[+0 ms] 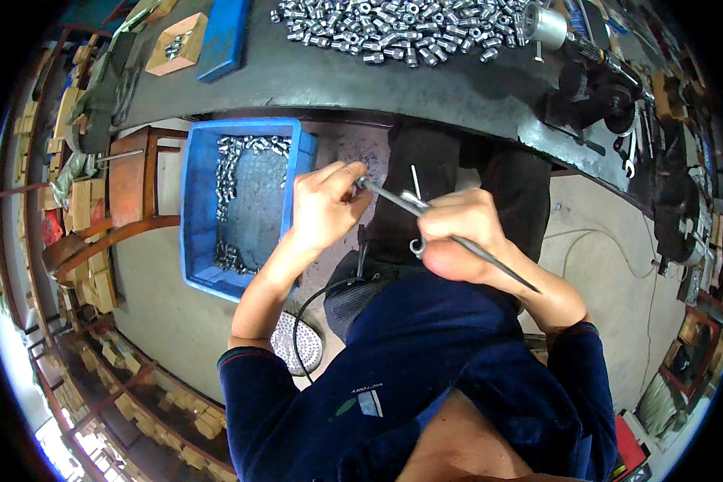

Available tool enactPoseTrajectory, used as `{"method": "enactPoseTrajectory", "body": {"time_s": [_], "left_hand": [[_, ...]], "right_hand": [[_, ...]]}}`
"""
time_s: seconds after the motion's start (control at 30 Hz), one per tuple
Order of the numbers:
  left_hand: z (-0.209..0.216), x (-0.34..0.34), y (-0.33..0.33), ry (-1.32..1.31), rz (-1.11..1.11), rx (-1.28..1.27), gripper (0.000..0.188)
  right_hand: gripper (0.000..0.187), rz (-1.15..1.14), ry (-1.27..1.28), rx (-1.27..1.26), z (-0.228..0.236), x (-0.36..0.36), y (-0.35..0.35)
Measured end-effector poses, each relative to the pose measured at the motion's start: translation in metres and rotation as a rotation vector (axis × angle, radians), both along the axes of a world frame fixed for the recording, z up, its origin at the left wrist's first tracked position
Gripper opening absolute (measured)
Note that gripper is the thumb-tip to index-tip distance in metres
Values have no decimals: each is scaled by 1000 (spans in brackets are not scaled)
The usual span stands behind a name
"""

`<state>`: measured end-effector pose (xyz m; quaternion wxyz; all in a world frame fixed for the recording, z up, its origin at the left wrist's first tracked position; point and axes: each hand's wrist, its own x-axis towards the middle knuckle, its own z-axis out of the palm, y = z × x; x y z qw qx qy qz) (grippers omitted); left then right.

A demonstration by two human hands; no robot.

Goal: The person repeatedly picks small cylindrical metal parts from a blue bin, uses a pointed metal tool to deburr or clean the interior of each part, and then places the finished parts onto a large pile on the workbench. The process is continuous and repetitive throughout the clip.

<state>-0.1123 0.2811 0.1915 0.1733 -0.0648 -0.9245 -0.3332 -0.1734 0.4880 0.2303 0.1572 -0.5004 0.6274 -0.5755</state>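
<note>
Over my lap, my left hand (328, 199) is closed with its fingertips pinching a small metal fitting (361, 183), mostly hidden by the fingers. My right hand (460, 231) is closed round a long, thin, dark tapered rod (496, 263), file-like, whose far end meets the fitting. A shiny metal tool also shows at the right fist, with a thin pale bar (415, 180) above and a ring-shaped end (417, 247) below. How these parts join is hidden by the hand. Left of my left hand stands a blue plastic crate (191, 210) with several metal fittings (231, 173) along its inner sides.
A heap of metal fittings (410, 32) covers the far middle of the dark workbench (321, 84). A dial gauge (545, 27) and dark machine parts (610, 104) stand at its right. Left are a wooden box (177, 44) and a blue bar (225, 38). A cable (299, 321) hangs near my lap.
</note>
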Motion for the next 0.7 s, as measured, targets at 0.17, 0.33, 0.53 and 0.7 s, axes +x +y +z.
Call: {"method": "enactPoseTrajectory", "body": {"time_s": [0.17, 0.33, 0.53, 0.7], "left_hand": [[-2, -11, 14, -6, -127, 59, 25], [-9, -58, -10, 37, -36, -82, 24], [38, -206, -40, 73, 122, 224, 36], [65, -231, -73, 177, -32, 865, 61]], "right_hand": [[30, -76, 111, -2, -33, -9, -24], [46, -218, 272, -53, -9, -16, 9], [57, -345, 181, -19, -2, -9, 28], [48, -344, 117, 33, -15, -2, 30]]}}
